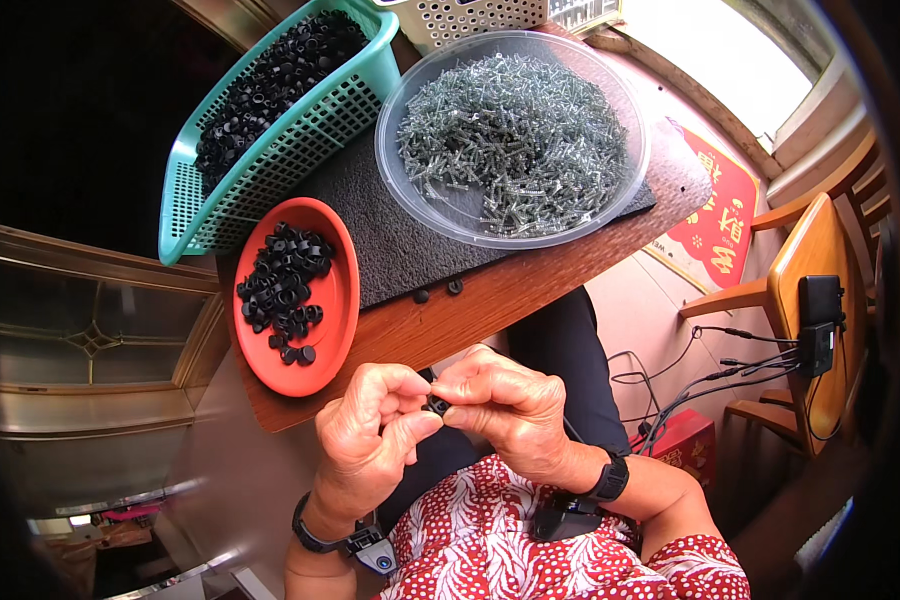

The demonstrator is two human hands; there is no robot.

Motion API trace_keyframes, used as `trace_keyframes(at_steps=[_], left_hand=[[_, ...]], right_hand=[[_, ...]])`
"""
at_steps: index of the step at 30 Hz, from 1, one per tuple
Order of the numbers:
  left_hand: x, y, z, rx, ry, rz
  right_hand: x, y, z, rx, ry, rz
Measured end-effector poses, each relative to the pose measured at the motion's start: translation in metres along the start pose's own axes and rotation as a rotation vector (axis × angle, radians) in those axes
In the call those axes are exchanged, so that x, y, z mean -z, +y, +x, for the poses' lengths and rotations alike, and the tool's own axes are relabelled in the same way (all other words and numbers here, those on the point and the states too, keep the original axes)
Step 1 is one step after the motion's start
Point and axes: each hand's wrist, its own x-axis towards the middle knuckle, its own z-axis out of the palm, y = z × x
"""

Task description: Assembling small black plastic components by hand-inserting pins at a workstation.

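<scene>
Over my lap, just off the table's front edge, my left hand [368, 437] and my right hand [510, 408] meet. Both pinch a small black plastic cap [436, 404] between thumb and fingertips. The fingers cover most of it, so I cannot tell if a second piece is inside. To the left, a red oval plate [342, 345] carries a pile of small black caps [282, 280]. A wide clear plastic basin [450, 222] farther off is heaped with small clear, slender pieces [515, 130]. Two loose black caps [421, 297] lie near the table edge.
A teal mesh basket [300, 140] full of black caps stands at the far left, with a beige perforated basket [470, 20] behind the basin. A dark mat [385, 250] covers part of the wooden table [490, 300]. At right are a wooden chair [820, 230], cables and a red box [682, 440].
</scene>
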Motion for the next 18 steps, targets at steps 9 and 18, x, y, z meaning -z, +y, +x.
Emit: trace_keyframes(at_steps=[9, 18], left_hand=[[-0.003, -0.008, -0.009, -0.400, 0.094, 0.378], [-0.002, -0.016, -0.010, -0.460, 0.125, 0.381]], right_hand=[[-0.007, -0.003, -0.002, -0.069, 0.059, 0.154], [-0.009, -0.008, -0.004, -0.125, 0.069, 0.219]])
